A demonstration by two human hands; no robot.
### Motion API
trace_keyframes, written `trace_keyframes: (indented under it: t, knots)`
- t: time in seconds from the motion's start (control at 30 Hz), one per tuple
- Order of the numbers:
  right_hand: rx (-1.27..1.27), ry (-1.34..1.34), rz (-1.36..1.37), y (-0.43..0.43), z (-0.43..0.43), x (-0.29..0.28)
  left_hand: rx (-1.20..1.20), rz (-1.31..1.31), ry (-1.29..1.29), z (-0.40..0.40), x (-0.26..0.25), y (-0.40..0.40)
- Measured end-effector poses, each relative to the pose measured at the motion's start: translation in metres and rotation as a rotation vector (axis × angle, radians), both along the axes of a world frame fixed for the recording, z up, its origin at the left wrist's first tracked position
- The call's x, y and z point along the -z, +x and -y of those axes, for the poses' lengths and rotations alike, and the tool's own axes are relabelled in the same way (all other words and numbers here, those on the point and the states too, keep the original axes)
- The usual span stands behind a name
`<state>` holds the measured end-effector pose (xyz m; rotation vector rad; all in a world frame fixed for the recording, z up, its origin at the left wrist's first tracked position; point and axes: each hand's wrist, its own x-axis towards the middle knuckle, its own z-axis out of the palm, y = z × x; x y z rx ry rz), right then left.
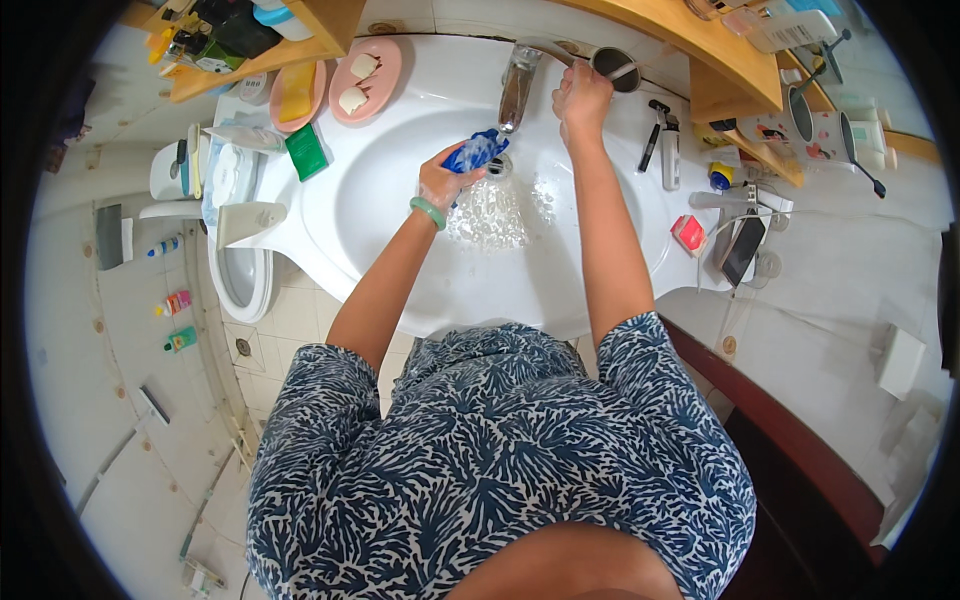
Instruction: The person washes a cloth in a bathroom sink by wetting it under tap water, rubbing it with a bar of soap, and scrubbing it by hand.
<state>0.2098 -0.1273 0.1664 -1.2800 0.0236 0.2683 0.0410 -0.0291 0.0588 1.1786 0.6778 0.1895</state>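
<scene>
A wet, foamy blue cloth [477,152] is bunched in my left hand [442,178], just below the spout of the chrome faucet [519,86]. Water is running and spreads over the bottom of the white washbasin [390,217], near the drain [496,166]. Suds cover parts of both hands. Up behind the basin, my right hand [583,103] has its fingers at the end of the faucet lever [551,49]. Just right of those fingers is a metal cup [616,66].
Pink soap dishes [384,94] and a green box [306,152] are on the left counter. A razor [654,136], a red-and-white box [688,235] and a phone [744,247] lie right. Wooden shelves [739,75] overhang the counter. A toilet [244,281] stands left.
</scene>
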Motion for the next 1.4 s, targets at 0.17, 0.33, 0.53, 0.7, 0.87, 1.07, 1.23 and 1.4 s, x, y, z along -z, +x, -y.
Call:
trace_keyframes:
  t: [0.17,0.33,0.53,0.7,0.87,1.07,1.23,1.4]
  knots:
    - [-0.055,-0.109,-0.015,0.004,0.003,0.002,0.098,0.022,0.162,-0.003,-0.008,0.022]
    - [-0.112,-0.078,0.094,-0.012,0.011,0.020,0.129,0.049,0.172,0.001,0.009,0.029]
    - [-0.396,-0.439,-0.396,-0.055,0.040,0.133,0.206,0.098,0.072,0.009,0.012,0.028]
    - [-0.249,0.165,-0.700,-0.071,0.022,0.135,0.241,0.203,0.314,0.000,0.051,0.037]
    - [-0.173,0.504,-0.646,-0.070,0.050,0.158,0.531,0.094,-0.052,0.003,0.036,0.070]
    - [0.130,0.507,-0.573,-0.070,0.068,0.158,0.861,0.014,0.034,0.009,0.043,0.113]
    - [0.106,0.202,-0.448,-0.058,0.078,0.164,0.879,0.060,-0.018,0.005,0.043,0.123]
    - [-0.083,0.143,-0.424,-0.058,0.037,0.140,0.550,-0.105,-0.208,-0.024,0.046,0.092]
